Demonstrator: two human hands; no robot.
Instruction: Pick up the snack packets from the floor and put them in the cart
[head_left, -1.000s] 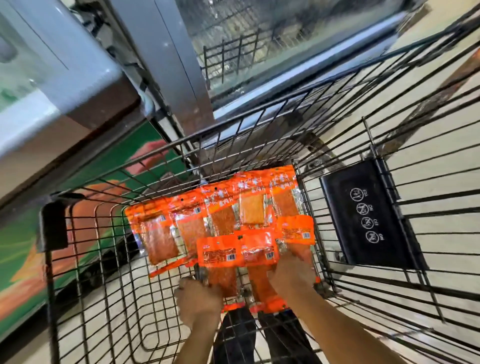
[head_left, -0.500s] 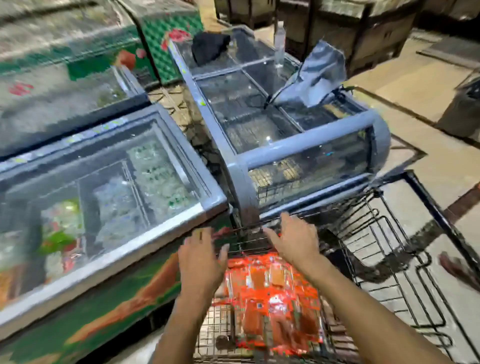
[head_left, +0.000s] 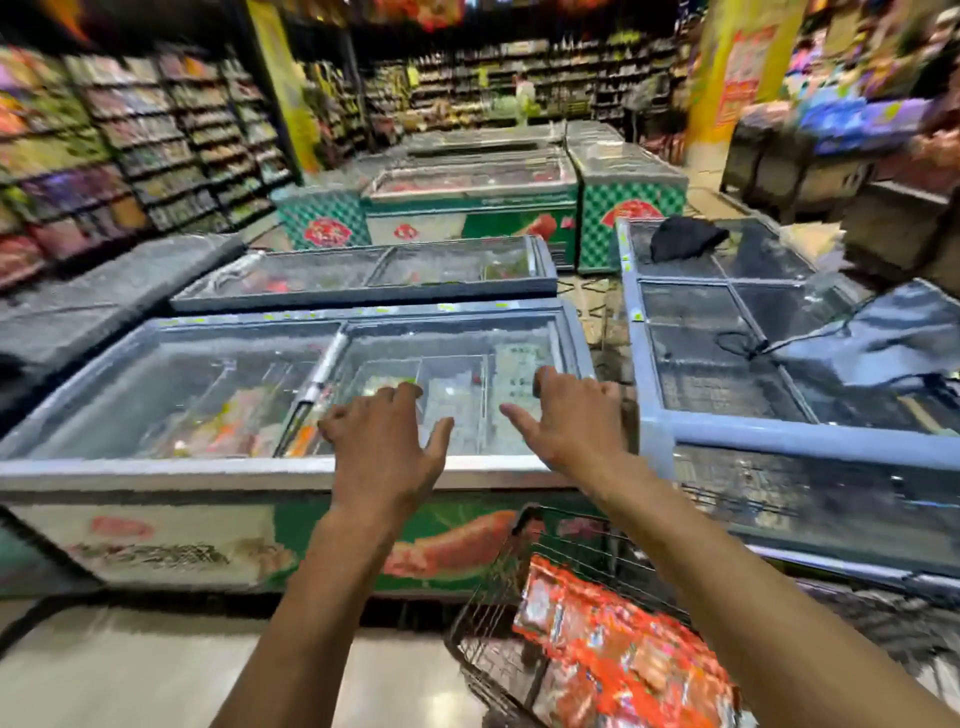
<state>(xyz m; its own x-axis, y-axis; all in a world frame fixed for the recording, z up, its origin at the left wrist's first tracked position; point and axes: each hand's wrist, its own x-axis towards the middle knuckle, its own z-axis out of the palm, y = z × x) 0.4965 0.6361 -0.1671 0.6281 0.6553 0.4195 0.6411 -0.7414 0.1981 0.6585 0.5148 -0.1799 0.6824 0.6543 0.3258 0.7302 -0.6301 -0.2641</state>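
Observation:
Several orange snack packets (head_left: 618, 654) lie inside the black wire cart (head_left: 493, 587) at the bottom right, partly behind my right forearm. My left hand (head_left: 387, 447) is raised in front of me with fingers spread and nothing in it. My right hand (head_left: 571, 418) is raised beside it, also empty with fingers apart. Both hands hover well above the cart, over the near edge of a chest freezer. The picture is blurred by motion.
A glass-topped chest freezer (head_left: 270, 389) stands straight ahead, another freezer (head_left: 753, 364) to the right, and more freezers (head_left: 467, 208) behind. Stocked shelves (head_left: 114, 145) line the left. Pale floor (head_left: 156, 670) shows at the bottom left.
My hands let go of the packets in the cart and rose up. My view swung from down into the cart to forward over the freezers and aisle.

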